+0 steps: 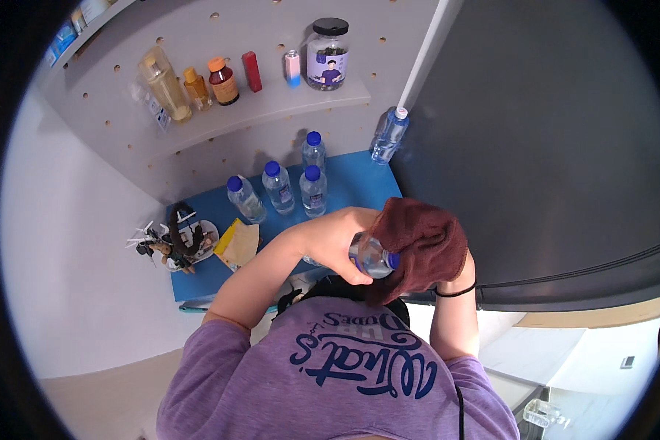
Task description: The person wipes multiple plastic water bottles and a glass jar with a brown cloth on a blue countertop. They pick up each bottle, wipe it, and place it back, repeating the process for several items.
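Note:
My left hand (pixel 338 242) is wrapped around a clear plastic bottle (pixel 371 257), which lies tilted with its blue cap pointing right. A dark maroon cloth (pixel 423 242) touches the cap end and drapes over my right hand (pixel 465 269); the fingers there are hidden, but the cloth is held up by that hand. Beyond my hands, several blue-capped water bottles (pixel 313 192) stand on the blue tabletop (pixel 352 170). Part of another clear object shows beneath my left hand.
A bottle with a white cap (pixel 390 135) stands at the back right corner, beside a dark panel (pixel 528 137). On the pegboard shelf (pixel 264 115) are a large jar (pixel 328 55) and small bottles. A yellow packet (pixel 236 245) and a cluttered plate (pixel 206 236) lie left.

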Action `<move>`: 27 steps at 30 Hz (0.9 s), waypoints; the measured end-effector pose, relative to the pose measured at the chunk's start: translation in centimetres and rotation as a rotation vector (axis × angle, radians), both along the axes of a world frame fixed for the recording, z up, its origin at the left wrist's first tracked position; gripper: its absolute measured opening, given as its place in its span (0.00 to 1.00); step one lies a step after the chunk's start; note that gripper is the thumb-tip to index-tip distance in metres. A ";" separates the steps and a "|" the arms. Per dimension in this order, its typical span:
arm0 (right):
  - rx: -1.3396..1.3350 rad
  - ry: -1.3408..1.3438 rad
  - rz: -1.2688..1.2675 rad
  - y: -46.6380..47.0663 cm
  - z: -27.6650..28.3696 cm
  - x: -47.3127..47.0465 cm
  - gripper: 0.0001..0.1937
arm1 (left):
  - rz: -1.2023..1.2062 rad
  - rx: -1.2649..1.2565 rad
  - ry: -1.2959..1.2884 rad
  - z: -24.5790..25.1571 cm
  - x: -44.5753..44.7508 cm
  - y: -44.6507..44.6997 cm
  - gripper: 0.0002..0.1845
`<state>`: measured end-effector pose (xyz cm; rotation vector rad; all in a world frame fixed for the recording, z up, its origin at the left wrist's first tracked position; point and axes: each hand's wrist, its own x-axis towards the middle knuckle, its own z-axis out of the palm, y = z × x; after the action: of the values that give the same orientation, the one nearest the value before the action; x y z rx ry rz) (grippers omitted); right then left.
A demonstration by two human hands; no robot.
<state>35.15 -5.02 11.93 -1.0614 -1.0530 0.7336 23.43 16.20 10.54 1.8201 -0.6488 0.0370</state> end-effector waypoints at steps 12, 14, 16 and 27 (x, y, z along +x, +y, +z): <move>0.040 -1.085 -0.937 3.8 -0.3 -3.8 0.18 | 0.231 -0.947 0.040 -0.6 1.8 -4.5 0.40; 0.193 -0.641 -0.811 3.9 -0.5 -5.0 0.23 | 0.327 -0.891 -0.005 0.2 1.7 -3.8 0.41; 0.207 -0.217 -0.631 4.1 -1.3 -6.1 0.29 | 0.435 -0.936 0.079 1.1 1.4 -2.7 0.40; -0.180 -0.081 -0.174 2.2 -3.8 -5.1 0.37 | 0.100 -1.042 0.021 2.1 2.4 -1.7 0.53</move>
<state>30.02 -2.86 8.09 -1.3293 -0.9615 0.6577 25.88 14.47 12.68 0.8374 -0.3934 0.3547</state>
